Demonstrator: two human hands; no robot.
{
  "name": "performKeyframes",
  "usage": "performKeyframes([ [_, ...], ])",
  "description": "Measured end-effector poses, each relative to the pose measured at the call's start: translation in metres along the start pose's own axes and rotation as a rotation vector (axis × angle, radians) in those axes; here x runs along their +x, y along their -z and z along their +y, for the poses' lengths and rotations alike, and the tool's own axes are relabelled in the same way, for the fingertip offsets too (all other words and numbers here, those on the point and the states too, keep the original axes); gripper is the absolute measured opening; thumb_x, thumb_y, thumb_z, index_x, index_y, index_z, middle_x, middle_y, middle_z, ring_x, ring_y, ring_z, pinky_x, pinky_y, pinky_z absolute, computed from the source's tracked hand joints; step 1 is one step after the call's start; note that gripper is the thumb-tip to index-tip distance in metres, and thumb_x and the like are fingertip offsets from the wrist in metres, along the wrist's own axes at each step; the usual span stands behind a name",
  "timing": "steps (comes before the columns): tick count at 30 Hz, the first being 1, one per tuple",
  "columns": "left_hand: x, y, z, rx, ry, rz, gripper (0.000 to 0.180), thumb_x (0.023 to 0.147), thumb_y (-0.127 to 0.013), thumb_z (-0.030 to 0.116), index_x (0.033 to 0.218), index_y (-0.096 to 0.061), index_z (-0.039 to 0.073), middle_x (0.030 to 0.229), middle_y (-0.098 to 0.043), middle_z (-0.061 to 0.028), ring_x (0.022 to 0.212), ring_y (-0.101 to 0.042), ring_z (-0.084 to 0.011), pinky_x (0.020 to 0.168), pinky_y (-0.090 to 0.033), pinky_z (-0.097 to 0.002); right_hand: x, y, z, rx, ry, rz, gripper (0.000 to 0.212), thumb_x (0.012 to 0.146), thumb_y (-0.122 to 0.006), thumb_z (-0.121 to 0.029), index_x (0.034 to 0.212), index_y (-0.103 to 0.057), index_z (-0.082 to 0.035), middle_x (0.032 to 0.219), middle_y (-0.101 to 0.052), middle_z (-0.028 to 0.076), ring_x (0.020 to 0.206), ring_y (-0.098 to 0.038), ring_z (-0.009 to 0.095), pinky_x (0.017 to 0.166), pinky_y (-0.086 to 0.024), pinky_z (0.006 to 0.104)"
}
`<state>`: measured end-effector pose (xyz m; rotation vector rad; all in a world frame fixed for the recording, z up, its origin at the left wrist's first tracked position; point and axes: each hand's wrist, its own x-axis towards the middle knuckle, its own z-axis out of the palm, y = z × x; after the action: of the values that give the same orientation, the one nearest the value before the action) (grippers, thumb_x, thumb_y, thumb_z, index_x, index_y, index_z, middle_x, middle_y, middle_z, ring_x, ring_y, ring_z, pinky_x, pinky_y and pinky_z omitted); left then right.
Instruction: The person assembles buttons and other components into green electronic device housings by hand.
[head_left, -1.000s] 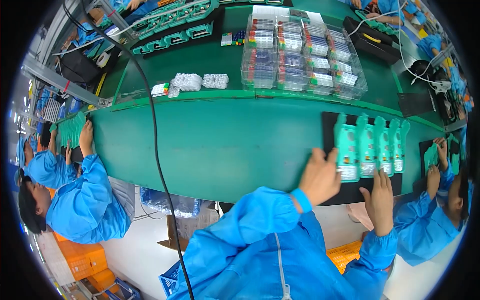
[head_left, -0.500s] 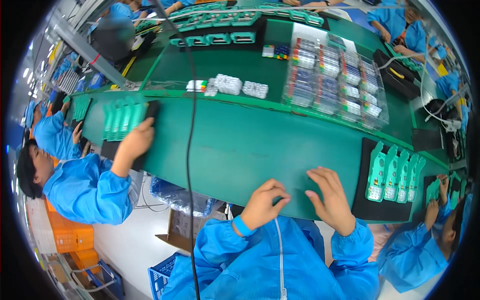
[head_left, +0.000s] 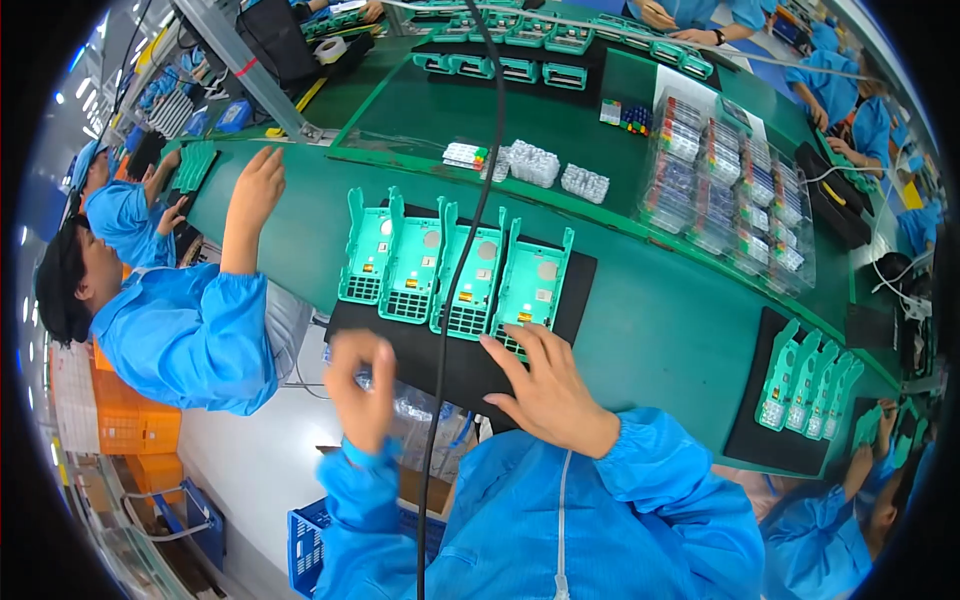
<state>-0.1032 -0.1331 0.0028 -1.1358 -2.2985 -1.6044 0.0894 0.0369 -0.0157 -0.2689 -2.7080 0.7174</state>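
Observation:
In front of me a black mat [head_left: 400,350] carries a row of several green plastic housings [head_left: 468,285], each with a grid of key openings at its near end and two upright prongs at its far end. My right hand [head_left: 555,395] lies with fingers spread over the near edge of the rightmost housing [head_left: 535,275]. Its fingertips overlap the key grid; whether they press on it is hard to see. My left hand [head_left: 362,390] is raised at the mat's near left, its fingers bent and smeared by motion. Nothing shows clearly in it.
Beyond a raised ledge lie white keypads [head_left: 535,163] and a clear tray [head_left: 715,195] of packed keypads. To my right, another black mat [head_left: 765,435] holds similar housings with white keys. A black cable [head_left: 437,420] hangs across the view. At left, a co-worker's hand [head_left: 258,190] is raised.
The mat with housings has come from beside the co-worker at left to in front of me. My hands have moved left, and the co-worker's hand has left the mat.

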Motion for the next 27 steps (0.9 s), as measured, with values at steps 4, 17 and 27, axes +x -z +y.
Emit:
performKeyframes([
  [4,0.076,0.006,-0.098,0.663,-0.04,0.023,0.075,0.082,-0.088,0.043,0.135,-0.061,-0.002,0.13,-0.062,-0.0221,0.123,-0.056,-0.0407,0.107,-0.044,-0.05,0.012,-0.022,-0.015,-0.088,0.002,-0.113,0.103,0.08,-0.085,-0.052,0.162,-0.039,-0.011,0.165,-0.032,0.023,0.138,-0.04,0.05,0.111,-0.039,0.0606],
  [17,0.029,-0.072,-0.057,0.391,0.047,-0.345,0.108,0.064,-0.097,0.042,0.15,-0.045,0.003,0.128,-0.053,-0.021,0.123,-0.05,-0.0428,0.104,-0.043,-0.0542,-0.071,0.022,0.011,-0.066,-0.173,-0.179,0.097,0.078,-0.087,-0.038,0.159,-0.042,-0.009,0.149,-0.05,0.018,0.137,-0.049,0.043,0.108,-0.046,0.051],
  [27,-0.045,-0.178,0.056,0.291,-0.021,-0.354,0.1,0.067,-0.095,0.04,0.144,-0.048,-0.003,0.131,-0.047,-0.025,0.123,-0.046,-0.0435,0.107,-0.037,-0.055,-0.187,0.116,0.067,-0.138,-0.351,-0.195,0.09,0.072,-0.091,-0.029,0.152,-0.053,-0.014,0.147,-0.054,0.011,0.138,-0.049,0.038,0.111,-0.043,0.0504],
])
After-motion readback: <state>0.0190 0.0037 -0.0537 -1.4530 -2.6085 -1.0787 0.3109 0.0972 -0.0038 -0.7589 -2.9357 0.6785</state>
